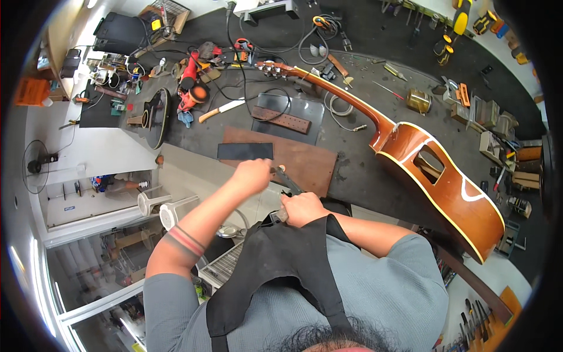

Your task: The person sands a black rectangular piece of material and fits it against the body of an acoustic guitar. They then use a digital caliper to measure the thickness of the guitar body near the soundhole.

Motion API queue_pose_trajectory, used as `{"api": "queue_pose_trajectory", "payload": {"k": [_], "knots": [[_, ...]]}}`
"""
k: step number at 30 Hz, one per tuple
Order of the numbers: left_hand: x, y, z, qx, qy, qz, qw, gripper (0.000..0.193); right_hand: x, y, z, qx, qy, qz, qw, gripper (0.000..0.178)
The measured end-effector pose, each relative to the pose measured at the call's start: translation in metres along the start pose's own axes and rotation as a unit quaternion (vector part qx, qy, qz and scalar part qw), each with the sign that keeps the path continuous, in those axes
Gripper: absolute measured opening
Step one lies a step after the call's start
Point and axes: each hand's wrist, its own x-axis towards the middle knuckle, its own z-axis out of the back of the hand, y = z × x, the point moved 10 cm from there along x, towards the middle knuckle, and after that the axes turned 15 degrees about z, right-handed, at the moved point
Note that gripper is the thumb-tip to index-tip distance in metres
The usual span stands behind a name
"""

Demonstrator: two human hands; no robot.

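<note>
My left hand is closed in a fist at the bench's near edge, by the upper end of a dark narrow bar-shaped tool. What its fingers hold, if anything, is hidden. Close to my apron, my right hand is wrapped round the lower part of that tool. A small grey metal piece shows just below the right fist. Beyond the hands lie a brown board and a black rectangular block.
A glossy brown guitar lies across the bench's right side, its neck pointing far left. A wooden-handled knife, a drilled dark strip and a red-orange power tool lie beyond the board. Cables trail across the bench.
</note>
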Motion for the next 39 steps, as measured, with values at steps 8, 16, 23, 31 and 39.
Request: {"api": "queue_pose_trajectory", "payload": {"k": [8, 16, 23, 31, 39], "knots": [[-0.012, -0.031, -0.001, 0.146, -0.091, -0.083, 0.982, 0.033, 0.003, -0.002, -0.002, -0.018, 0.02, 0.001, 1.0, 0.037], [0.017, 0.051, -0.063, -0.371, 0.386, 0.275, 0.798, 0.037, 0.007, 0.001, -0.004, -0.021, 0.037, -0.008, 0.999, 0.035], [-0.022, 0.0, 0.051, -0.097, -0.05, 0.039, 0.993, 0.034, 0.006, -0.004, -0.006, -0.025, 0.036, -0.004, 0.999, 0.029], [-0.021, 0.013, 0.029, -0.108, 0.028, 0.105, 0.988, 0.026, 0.005, 0.001, -0.003, -0.027, 0.049, 0.004, 0.998, 0.028], [-0.027, 0.037, 0.027, -0.179, 0.005, 0.204, 0.962, 0.029, 0.01, 0.002, -0.007, -0.041, 0.064, 0.001, 0.997, 0.029]]}}
